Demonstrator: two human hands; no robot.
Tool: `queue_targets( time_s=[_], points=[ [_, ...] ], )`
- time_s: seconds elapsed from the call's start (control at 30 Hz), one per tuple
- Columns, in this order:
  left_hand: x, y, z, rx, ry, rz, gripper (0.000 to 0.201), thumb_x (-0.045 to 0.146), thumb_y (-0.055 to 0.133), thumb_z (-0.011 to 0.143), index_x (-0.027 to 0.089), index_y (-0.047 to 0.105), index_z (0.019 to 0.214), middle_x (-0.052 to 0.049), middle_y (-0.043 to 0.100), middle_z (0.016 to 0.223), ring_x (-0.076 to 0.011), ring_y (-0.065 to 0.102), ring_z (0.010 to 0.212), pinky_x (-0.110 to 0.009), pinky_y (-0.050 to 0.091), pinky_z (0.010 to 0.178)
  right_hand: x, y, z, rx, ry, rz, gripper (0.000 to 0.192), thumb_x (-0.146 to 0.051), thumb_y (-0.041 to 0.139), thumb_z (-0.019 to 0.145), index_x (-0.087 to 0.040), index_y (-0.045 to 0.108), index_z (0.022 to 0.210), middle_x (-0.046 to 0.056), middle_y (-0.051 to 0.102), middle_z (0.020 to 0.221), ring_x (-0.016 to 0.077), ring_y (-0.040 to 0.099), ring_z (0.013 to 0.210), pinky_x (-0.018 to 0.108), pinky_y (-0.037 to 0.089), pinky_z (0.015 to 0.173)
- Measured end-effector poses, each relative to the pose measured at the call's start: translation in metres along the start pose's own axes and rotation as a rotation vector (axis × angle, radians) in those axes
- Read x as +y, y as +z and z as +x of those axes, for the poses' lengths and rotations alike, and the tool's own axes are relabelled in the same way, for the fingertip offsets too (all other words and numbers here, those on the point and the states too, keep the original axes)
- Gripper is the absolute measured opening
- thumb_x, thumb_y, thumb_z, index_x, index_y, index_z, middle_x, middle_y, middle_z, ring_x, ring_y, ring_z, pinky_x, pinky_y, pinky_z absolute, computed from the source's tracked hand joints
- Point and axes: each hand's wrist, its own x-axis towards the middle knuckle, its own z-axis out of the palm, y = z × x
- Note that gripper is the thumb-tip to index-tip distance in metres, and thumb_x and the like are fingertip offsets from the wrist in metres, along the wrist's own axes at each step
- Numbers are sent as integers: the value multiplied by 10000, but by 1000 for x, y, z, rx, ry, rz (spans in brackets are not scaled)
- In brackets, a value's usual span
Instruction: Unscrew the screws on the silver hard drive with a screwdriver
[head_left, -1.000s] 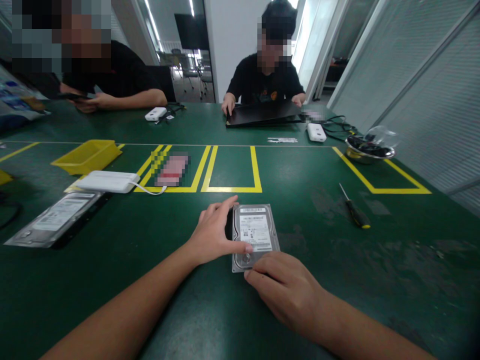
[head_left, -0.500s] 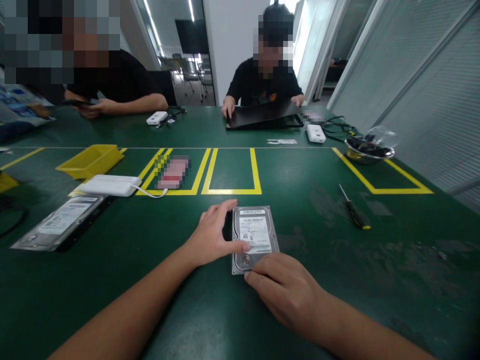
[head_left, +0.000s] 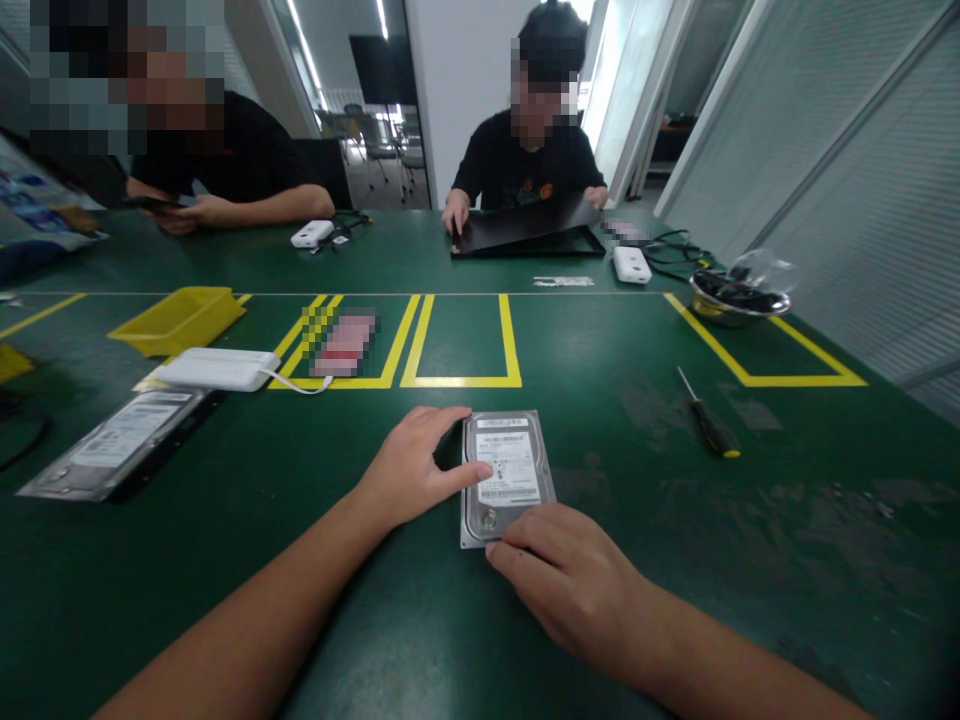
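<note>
A hard drive (head_left: 508, 474) lay flat, label up, on the green table (head_left: 750, 560). The left hand (head_left: 409, 470) gripped its left edge, thumb on the label and fingers curled round the far corner. The right hand (head_left: 574, 580) rested on the near end, fingertips touching the casing. A screwdriver (head_left: 707, 425) lay well apart to the right, beside a yellow taped outline (head_left: 461, 380). Another drive (head_left: 112, 445) and a white box (head_left: 217, 368) lay to the left. Across the table a person (head_left: 532, 150) held a laptop (head_left: 525, 228).
</note>
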Motion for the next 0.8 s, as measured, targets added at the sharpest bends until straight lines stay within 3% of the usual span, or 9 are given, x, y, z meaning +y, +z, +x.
queue_targets(
  time_s=[0.8],
  points=[
    [-1,1,-1,25,-33,-28,667,632,674,778,217,566,1289,-88,653,1256,-299,588,1145,-478,473,990,2,0,1,-13,-1,7,195,-94,480,937,-121,656,1016,68,651,854,162,559,769,316,473,683]
  ],
)
